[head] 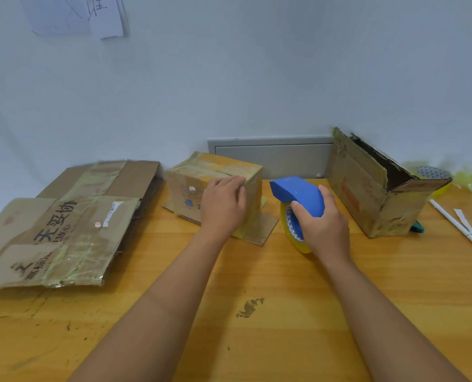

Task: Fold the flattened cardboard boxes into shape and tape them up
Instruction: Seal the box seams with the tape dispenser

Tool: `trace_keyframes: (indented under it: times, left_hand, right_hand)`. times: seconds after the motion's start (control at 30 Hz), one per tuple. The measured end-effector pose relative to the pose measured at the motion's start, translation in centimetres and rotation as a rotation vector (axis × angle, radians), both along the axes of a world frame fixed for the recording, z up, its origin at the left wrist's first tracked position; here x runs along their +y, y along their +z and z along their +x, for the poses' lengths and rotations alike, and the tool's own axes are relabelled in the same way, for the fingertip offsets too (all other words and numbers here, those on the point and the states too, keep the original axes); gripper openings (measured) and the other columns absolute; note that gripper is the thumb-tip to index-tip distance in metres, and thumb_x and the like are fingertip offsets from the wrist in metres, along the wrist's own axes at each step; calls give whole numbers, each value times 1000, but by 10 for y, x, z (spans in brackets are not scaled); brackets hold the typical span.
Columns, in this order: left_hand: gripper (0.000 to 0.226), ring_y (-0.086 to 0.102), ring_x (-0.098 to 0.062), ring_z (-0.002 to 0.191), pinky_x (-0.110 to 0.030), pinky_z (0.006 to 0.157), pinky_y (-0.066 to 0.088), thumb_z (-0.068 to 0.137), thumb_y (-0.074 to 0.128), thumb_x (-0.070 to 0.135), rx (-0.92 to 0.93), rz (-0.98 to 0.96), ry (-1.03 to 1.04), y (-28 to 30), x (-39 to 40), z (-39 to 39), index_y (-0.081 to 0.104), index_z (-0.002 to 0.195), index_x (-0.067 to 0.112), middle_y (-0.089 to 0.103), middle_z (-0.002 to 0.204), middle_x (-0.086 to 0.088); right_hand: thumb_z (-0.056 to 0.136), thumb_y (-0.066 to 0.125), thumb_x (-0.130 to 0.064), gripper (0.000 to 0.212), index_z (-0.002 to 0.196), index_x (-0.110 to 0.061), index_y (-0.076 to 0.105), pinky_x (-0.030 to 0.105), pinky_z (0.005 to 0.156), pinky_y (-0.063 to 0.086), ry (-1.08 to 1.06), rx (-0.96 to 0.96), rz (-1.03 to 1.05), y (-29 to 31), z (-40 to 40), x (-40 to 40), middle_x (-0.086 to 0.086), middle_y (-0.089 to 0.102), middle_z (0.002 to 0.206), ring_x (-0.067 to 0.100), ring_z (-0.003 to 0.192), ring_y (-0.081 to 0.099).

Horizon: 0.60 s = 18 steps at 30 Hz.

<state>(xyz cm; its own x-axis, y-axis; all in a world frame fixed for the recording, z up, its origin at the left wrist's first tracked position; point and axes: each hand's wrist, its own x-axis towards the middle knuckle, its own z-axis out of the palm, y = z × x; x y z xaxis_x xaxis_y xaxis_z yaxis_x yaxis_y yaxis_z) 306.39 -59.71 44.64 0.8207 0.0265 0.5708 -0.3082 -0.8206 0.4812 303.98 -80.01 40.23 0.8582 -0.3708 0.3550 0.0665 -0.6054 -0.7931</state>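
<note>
Here the right hand [321, 224] holds the tape dispenser [298, 199], nose toward the small box [215, 183]

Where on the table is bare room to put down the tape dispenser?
The near table in front of both arms is bare wood. A narrow gap lies between the small box and the open box, where the right hand holds the tape dispenser. The left side is crowded with flat cardboard.

Sm. taped box [199, 175] upright; flat boxes [64, 230] left
</note>
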Motion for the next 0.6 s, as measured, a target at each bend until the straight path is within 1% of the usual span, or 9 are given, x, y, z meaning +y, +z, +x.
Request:
trace_keyframes:
  times: [0.07, 0.13, 0.2, 0.33, 0.4, 0.47, 0.5, 0.6]
  left_hand:
    - [30, 48, -15, 115, -29, 88, 38, 98, 53, 21, -23, 5, 12, -1, -2, -2, 66, 126, 22, 69, 118, 5]
    - [25, 51, -16, 112, -30, 85, 39, 97, 54, 23, -37, 19, 10, -4, 4, -2, 65, 120, 24, 69, 111, 6]
    - [22, 53, -15, 111, -33, 86, 42, 97, 55, 27, -50, 44, -14, -6, 14, -2, 64, 117, 25, 68, 109, 9]
    - [28, 50, -8, 116, -29, 93, 40, 96, 59, 32, -24, 82, -103, -4, 29, -1, 64, 124, 28, 64, 124, 14]
    - [32, 47, -6, 122, -21, 97, 35, 97, 59, 33, 3, 92, -139, -1, 34, 0, 63, 129, 29, 61, 132, 15]
    - [36, 42, -2, 127, -13, 95, 27, 99, 57, 35, 32, 115, -175, 2, 39, 1, 61, 134, 30, 56, 137, 17]
    - [37, 40, -2, 128, -12, 95, 26, 100, 56, 35, 47, 137, -200, 3, 42, 1, 59, 136, 31, 55, 138, 17]
    - [37, 42, -7, 130, -23, 100, 31, 101, 55, 29, 96, 164, -271, 7, 51, 4, 57, 138, 30, 56, 139, 15]
  right_hand:
    - [89, 61, -60, 74, 152, -28, 36, 39, 81, 51, -2, 3, 2, 0, 0, 0, -9, 47, 112, 23, 108, 54]
    - [89, 62, -60, 74, 151, -28, 36, 39, 82, 50, -7, 2, 9, -1, 0, 0, -10, 46, 111, 23, 107, 53]
    - [88, 62, -61, 75, 151, -29, 36, 37, 79, 48, -4, -5, 15, -3, 1, -1, -10, 46, 110, 20, 104, 51]
    - [89, 61, -61, 74, 151, -30, 36, 35, 79, 46, -5, -7, 2, -3, 3, -2, -10, 46, 111, 20, 104, 51]
    - [89, 62, -60, 74, 151, -29, 36, 36, 80, 47, -5, -7, 5, -2, 2, -1, -10, 47, 110, 21, 106, 52]
    - [89, 62, -60, 74, 151, -29, 36, 40, 82, 51, 0, -10, 2, -1, 1, -1, -10, 47, 111, 23, 107, 54]
    - [89, 62, -60, 74, 151, -29, 36, 42, 83, 52, 0, -10, -1, -1, 0, 0, -10, 47, 111, 24, 108, 54]
    - [89, 62, -60, 74, 151, -29, 36, 43, 84, 53, -7, -6, -1, -1, 0, 0, -11, 46, 112, 24, 110, 54]
